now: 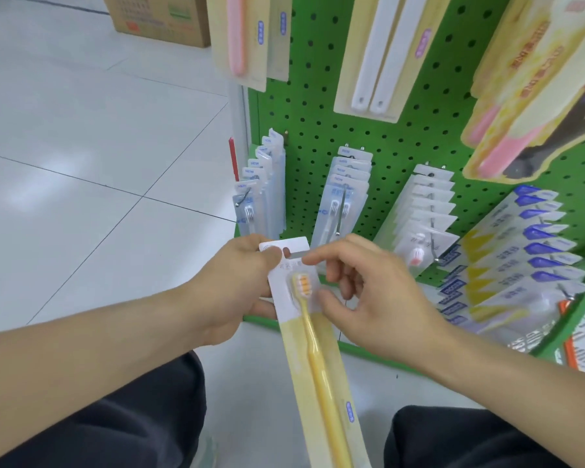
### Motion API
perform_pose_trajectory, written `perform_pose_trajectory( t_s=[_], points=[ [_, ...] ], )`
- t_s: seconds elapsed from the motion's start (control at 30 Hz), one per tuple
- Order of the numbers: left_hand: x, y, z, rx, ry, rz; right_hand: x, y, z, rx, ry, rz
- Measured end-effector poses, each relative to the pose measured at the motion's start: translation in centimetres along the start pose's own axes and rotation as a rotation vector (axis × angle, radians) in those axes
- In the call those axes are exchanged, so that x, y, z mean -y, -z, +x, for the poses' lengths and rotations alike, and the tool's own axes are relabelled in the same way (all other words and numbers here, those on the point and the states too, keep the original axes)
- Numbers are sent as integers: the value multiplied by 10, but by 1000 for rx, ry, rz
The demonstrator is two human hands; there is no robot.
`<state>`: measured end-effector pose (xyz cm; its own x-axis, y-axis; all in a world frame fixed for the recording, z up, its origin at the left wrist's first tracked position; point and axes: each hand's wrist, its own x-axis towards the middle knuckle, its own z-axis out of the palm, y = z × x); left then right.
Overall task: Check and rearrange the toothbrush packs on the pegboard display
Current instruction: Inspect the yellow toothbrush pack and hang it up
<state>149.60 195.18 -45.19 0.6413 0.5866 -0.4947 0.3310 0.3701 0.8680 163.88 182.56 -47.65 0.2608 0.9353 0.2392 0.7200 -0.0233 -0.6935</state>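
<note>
Glossy pale floor tiles (81,130) on the left, a cardboard box (156,18) cut off at the top edge, its print too blurred to read. Left hand (237,282) comes in low, thumb pinching the white top corner of a long card pack (318,349) just beside its hang hole. Under the clear blister lies a yellow toothbrush (313,339), orange-and-white bristles up, handle running down out of frame. The card fades from white to soft yellow; small print near the top and a blue tag low down, neither legible. Right hand (379,298) on the far edge, forefinger stretched to the top, thumb pressing the blister by the brush head, other fingers curled behind and hidden. The pack is held in front of the foot of the green pegboard (318,130), off any hook. Behind it, a row of clear packs (257,184) marked "NEW", a second row (347,184) with white brush heads, then frosted packs (426,211), then blue-and-yellow packs (520,258) fanned on their pegs. Up top, cream cards with pink and white handles, tops cropped
</note>
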Motion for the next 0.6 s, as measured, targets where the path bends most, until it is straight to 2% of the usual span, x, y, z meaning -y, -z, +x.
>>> perform_pose_trajectory(
  t_s=[0.13,0.2,0.37,0.6],
  points=[
    [-4,1,-2,0,-4,-50,6,-9,1,126,-52,56],
    [-4,1,-5,23,-3,-50,7,-11,2,135,-91,80],
    [-5,0,-11,144,-17,-5,8,-14,2,76,-119,118],
    [-1,-3,-21,365,-8,176,6,-7,8,-79,-177,246]
  ],
)
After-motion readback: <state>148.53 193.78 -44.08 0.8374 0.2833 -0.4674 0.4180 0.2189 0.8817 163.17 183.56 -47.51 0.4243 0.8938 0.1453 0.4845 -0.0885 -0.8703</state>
